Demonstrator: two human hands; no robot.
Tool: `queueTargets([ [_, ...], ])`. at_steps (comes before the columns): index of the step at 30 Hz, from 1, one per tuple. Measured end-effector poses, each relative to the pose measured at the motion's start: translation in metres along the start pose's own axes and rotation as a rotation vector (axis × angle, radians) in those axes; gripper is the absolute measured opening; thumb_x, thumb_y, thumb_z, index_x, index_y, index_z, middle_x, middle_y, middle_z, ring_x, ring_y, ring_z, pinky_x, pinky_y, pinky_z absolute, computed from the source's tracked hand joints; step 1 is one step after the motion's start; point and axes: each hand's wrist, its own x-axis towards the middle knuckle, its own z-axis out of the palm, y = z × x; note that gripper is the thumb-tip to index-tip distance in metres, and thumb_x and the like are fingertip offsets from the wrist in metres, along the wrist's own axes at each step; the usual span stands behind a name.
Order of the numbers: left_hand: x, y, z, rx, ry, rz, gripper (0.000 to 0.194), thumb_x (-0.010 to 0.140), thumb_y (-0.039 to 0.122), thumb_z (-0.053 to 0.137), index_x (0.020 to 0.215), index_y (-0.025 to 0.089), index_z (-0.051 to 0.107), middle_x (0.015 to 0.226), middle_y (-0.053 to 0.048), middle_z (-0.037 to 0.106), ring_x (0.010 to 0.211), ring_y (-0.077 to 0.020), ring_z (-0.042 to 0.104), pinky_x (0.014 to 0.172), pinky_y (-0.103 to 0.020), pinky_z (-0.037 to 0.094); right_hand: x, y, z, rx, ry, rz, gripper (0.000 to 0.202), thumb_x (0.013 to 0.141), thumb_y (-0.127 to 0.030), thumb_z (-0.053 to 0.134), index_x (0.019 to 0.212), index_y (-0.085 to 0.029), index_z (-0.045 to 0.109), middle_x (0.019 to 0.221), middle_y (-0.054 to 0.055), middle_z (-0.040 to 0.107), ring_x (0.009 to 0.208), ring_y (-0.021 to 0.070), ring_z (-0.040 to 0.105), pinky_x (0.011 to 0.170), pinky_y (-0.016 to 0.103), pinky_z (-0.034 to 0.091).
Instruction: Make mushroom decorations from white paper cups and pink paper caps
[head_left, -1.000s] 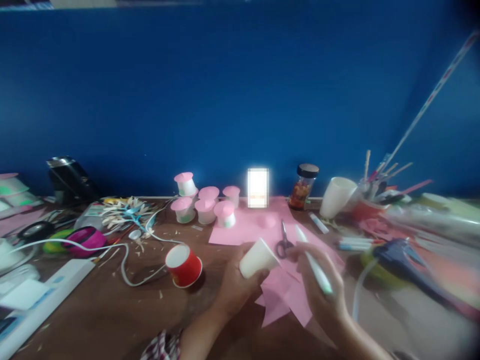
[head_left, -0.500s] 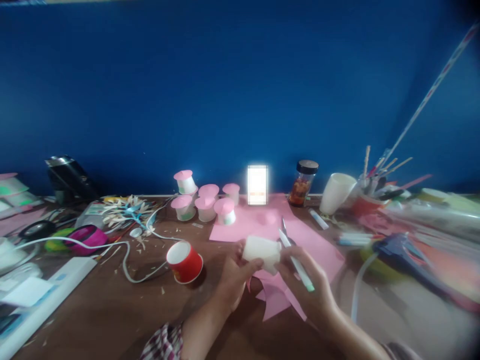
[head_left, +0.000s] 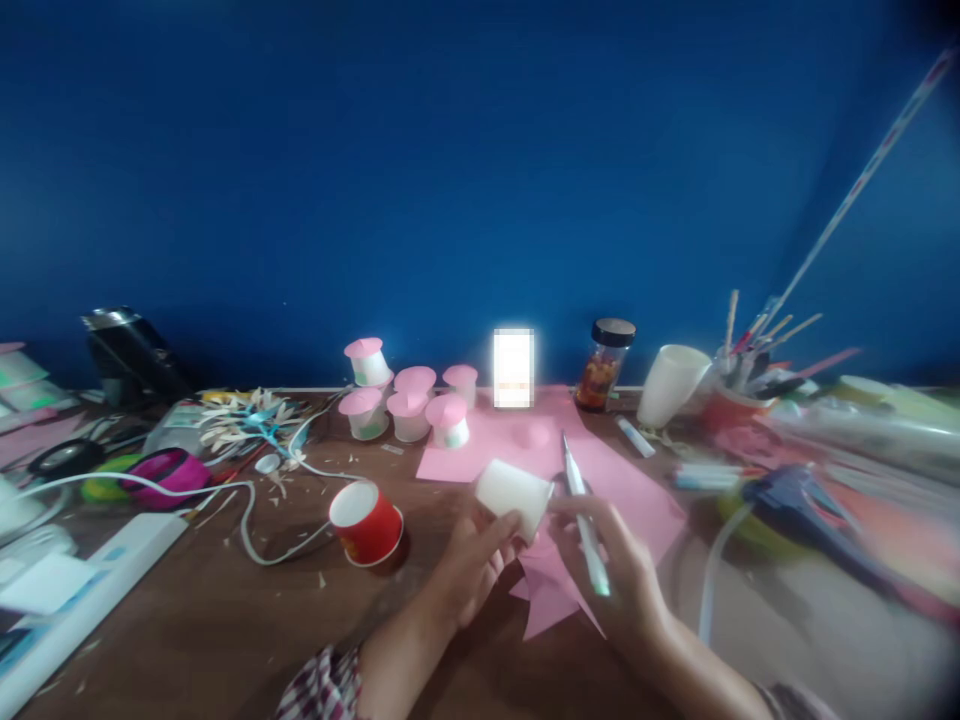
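My left hand (head_left: pixel 476 560) is closed around a small white paper cup (head_left: pixel 514 495), tilted with its rim to the right. Between the fingers of my right hand (head_left: pixel 619 565) lies a slim white marker with a pale green end (head_left: pixel 592 550). My right fingertips are close to the cup's rim; whether they touch it I cannot tell. Behind the marker, a pointed metal tip (head_left: pixel 565 445) rests over the pink paper sheet (head_left: pixel 637 490); the rest of it is hidden. Pink paper scraps (head_left: pixel 547 600) lie under my hands.
A red paper cup (head_left: pixel 367 530) stands left of my hands. Several white cups with pink paper tops (head_left: pixel 448 420) are grouped behind. A jar (head_left: pixel 604 365), a white cup (head_left: pixel 671 385) and a pot of tools (head_left: pixel 739 400) stand right. Left are a cable (head_left: pixel 251 535) and power strip (head_left: pixel 97 600).
My left hand has turned the white cup, its rim now tipping downward to the right. The marker in my right hand has swung steeper, and the fingers have shifted slightly.
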Motion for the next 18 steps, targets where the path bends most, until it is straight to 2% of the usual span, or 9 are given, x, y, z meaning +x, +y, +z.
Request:
queueTargets([
  [2,0.004,-0.001,-0.004,-0.015,0.021,0.036,0.045,0.069,0.025,0.078,0.11,0.021,0.06,0.102,-0.006,0.068,0.092,-0.0183,0.062,0.081,-0.031,0.045,-0.001,0.003,-0.001,0.022,0.03,0.027,0.021,0.089,-0.014,0.053,0.108,-0.023,0.057,0.087,0.003,0.066,0.073,0.015,0.064,0.065,0.026,0.051],
  [4,0.007,-0.002,-0.009,-0.017,0.052,0.041,0.04,0.067,0.026,0.08,0.102,0.019,0.062,0.093,-0.005,0.068,0.085,-0.0166,0.061,0.078,-0.03,0.045,-0.001,0.004,-0.002,0.065,0.05,0.056,0.019,0.091,-0.016,0.051,0.108,-0.023,0.058,0.092,0.004,0.066,0.078,0.0162,0.064,0.067,0.027,0.051],
  [6,0.01,-0.002,-0.012,-0.02,0.077,0.041,0.031,0.066,0.028,0.08,0.091,0.018,0.064,0.086,-0.003,0.067,0.081,-0.0159,0.06,0.075,-0.029,0.045,-0.002,0.003,-0.002,0.099,0.08,0.085,0.016,0.093,-0.018,0.049,0.104,-0.023,0.059,0.091,0.004,0.066,0.077,0.0163,0.063,0.067,0.028,0.051],
  [8,0.01,-0.001,-0.012,-0.027,0.056,0.047,0.025,0.067,0.03,0.079,0.085,0.017,0.065,0.086,-0.004,0.067,0.085,-0.0174,0.06,0.077,-0.031,0.045,-0.001,0.0,-0.001,0.116,0.116,0.088,0.015,0.094,-0.02,0.047,0.1,-0.021,0.061,0.086,0.004,0.065,0.072,0.016,0.062,0.064,0.029,0.051],
  [12,0.008,0.002,-0.009,-0.05,-0.003,0.018,0.029,0.071,0.034,0.074,0.092,0.015,0.067,0.098,-0.01,0.067,0.098,-0.0236,0.058,0.085,-0.037,0.045,-0.001,0.0,-0.002,0.129,0.179,0.005,0.018,0.092,-0.017,0.049,0.107,-0.02,0.059,0.083,0.005,0.065,0.068,0.0166,0.061,0.06,0.03,0.051],
  [15,0.009,0.002,-0.007,-0.08,0.068,-0.006,0.038,0.067,0.033,0.077,0.098,0.015,0.066,0.096,-0.008,0.067,0.092,-0.0208,0.059,0.082,-0.033,0.046,-0.001,0.006,-0.006,0.023,0.173,-0.109,0.027,0.088,-0.013,0.054,0.114,-0.021,0.06,0.094,0.009,0.068,0.076,0.0199,0.064,0.066,0.035,0.053],
  [18,0.009,0.001,-0.007,-0.086,0.095,-0.029,0.037,0.066,0.03,0.078,0.097,0.016,0.065,0.094,-0.006,0.065,0.084,-0.0176,0.059,0.074,-0.029,0.047,-0.001,0.012,-0.008,-0.034,0.17,-0.173,0.026,0.087,-0.012,0.056,0.111,-0.02,0.062,0.098,0.01,0.068,0.087,0.0231,0.064,0.073,0.039,0.053],
])
